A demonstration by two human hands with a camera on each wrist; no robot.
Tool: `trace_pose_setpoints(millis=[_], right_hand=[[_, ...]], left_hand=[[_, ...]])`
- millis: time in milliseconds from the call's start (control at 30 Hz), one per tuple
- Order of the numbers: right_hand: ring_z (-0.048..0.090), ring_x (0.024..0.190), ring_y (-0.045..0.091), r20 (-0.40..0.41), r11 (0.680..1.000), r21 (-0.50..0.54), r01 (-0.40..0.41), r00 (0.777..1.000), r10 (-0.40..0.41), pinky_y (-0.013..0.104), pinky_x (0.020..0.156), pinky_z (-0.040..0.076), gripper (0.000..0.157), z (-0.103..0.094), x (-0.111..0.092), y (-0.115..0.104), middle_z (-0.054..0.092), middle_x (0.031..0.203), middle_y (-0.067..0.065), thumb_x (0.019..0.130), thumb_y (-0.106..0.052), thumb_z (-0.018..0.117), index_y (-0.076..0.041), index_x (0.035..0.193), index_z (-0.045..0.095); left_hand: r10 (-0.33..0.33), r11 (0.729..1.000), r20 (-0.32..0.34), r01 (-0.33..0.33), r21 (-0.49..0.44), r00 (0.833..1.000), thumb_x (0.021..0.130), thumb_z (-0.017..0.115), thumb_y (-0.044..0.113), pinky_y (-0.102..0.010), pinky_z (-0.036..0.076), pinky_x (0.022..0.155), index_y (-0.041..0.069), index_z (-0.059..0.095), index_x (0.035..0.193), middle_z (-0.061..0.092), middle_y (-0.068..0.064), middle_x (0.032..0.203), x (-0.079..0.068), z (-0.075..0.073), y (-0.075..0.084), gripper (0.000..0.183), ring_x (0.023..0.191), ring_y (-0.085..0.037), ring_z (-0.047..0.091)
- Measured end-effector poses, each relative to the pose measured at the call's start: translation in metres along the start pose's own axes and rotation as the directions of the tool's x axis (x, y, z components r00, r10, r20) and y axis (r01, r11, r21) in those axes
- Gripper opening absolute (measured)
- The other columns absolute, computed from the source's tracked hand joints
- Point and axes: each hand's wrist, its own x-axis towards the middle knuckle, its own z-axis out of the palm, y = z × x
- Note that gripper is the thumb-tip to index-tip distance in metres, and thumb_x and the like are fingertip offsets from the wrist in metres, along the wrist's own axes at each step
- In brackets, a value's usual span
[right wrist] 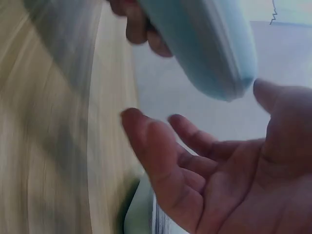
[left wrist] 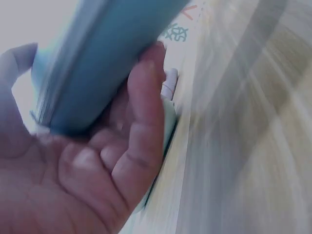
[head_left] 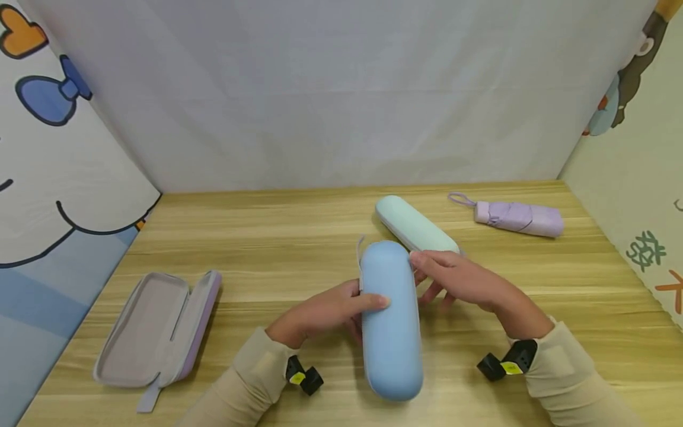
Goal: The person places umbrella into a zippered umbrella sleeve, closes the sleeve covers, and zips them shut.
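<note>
My left hand grips a light blue oblong zip case with rounded ends, thumb across its top and fingers curled beneath. In the left wrist view the blue case is held up off the wooden table. My right hand is at the case's right side near its far end. Its thumb tip is right at the case's edge, while the other fingers spread loosely below, as the right wrist view shows with the hand. Behind the right hand lies a closed mint green zip case, partly hidden by that hand.
At the left, a lilac zip case lies open on the wooden table, its grey lining showing and a strap toward me. A folded lilac umbrella with a wrist loop lies at the back right. A pale curtain stands behind.
</note>
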Motion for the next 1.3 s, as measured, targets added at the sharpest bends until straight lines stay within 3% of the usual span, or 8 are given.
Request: trace_pose_setpoints(millis=[233,500,600,733,867,1000,1200,1300], right_hand=[[0.065,0.111,0.03,0.211,0.999,0.052,0.003,0.977,-0.014,0.044,0.082,0.058,0.066,0.011,0.0,0.0,0.06,0.134,0.018,0.107,-0.045,0.052,0.005,0.149,0.044],[0.067,0.107,0.03,0.218,0.989,0.142,0.042,0.973,-0.073,0.043,0.092,0.055,0.059,0.014,0.004,0.005,0.068,0.119,0.017,0.099,-0.032,0.07,0.007,0.139,0.052],[0.069,0.101,0.031,0.224,0.987,0.161,0.025,0.973,-0.061,0.043,0.086,0.057,0.056,0.009,0.002,0.006,0.069,0.113,0.018,0.098,-0.031,0.07,0.009,0.134,0.054],[0.071,0.093,0.029,0.231,0.991,0.135,0.015,0.972,-0.047,0.039,0.079,0.058,0.05,0.005,0.002,0.007,0.072,0.103,0.016,0.097,-0.034,0.069,0.009,0.123,0.061],[0.071,0.091,0.028,0.228,0.993,0.117,0.003,0.973,-0.029,0.039,0.077,0.058,0.051,0.005,0.002,0.007,0.073,0.1,0.015,0.097,-0.036,0.069,0.008,0.122,0.062],[0.071,0.09,0.028,0.219,0.994,0.113,-0.015,0.976,-0.01,0.039,0.077,0.058,0.055,0.005,0.001,0.007,0.072,0.1,0.015,0.096,-0.037,0.069,0.008,0.125,0.06],[0.071,0.09,0.028,0.223,0.994,0.107,-0.023,0.975,-0.002,0.04,0.077,0.058,0.055,0.005,0.002,0.009,0.072,0.101,0.015,0.096,-0.038,0.068,0.007,0.127,0.06],[0.071,0.09,0.028,0.219,0.994,0.101,-0.032,0.976,0.01,0.04,0.078,0.058,0.057,0.004,0.003,0.009,0.072,0.102,0.014,0.097,-0.04,0.065,0.006,0.129,0.06]], left_hand=[[0.03,0.997,-0.226,-0.046,-0.065,0.974,0.103,0.058,0.043,-0.045,0.054,0.093,0.004,0.042,0.152,0.061,-0.012,0.137,0.004,0.002,0.002,0.065,0.116,-0.024,0.064],[0.072,0.995,-0.305,-0.09,-0.045,0.95,0.106,0.045,0.052,-0.052,0.046,0.105,0.003,0.041,0.153,0.053,-0.012,0.143,0.001,-0.002,0.004,0.067,0.127,-0.026,0.054],[0.139,0.985,-0.394,-0.167,-0.039,0.909,0.108,0.029,0.052,-0.053,0.048,0.1,0.002,0.041,0.151,0.053,-0.017,0.14,-0.005,-0.015,0.011,0.067,0.12,-0.03,0.056],[0.232,0.971,-0.486,-0.172,0.164,0.843,0.113,0.028,0.038,-0.052,0.046,0.102,0.005,0.05,0.149,0.052,-0.015,0.144,-0.016,-0.035,0.017,0.053,0.124,-0.033,0.053],[0.264,0.909,-0.444,-0.067,0.412,0.856,0.111,0.045,0.02,-0.053,0.041,0.107,0.009,0.064,0.138,0.054,-0.008,0.144,-0.025,-0.048,0.016,0.034,0.13,-0.03,0.05],[0.331,0.816,-0.368,-0.067,0.575,0.869,0.104,0.059,0.011,-0.054,0.041,0.109,0.007,0.072,0.122,0.062,-0.009,0.133,-0.027,-0.053,0.014,0.022,0.13,-0.029,0.054],[0.398,0.698,-0.315,-0.062,0.713,0.861,0.099,0.07,0.011,-0.052,0.047,0.102,0.007,0.075,0.103,0.068,-0.008,0.119,-0.026,-0.055,0.011,0.007,0.117,-0.03,0.062],[0.433,0.616,-0.323,-0.014,0.788,0.841,0.098,0.073,0.016,-0.053,0.047,0.101,0.01,0.076,0.097,0.069,-0.007,0.115,-0.027,-0.055,0.011,0.006,0.114,-0.031,0.062]])
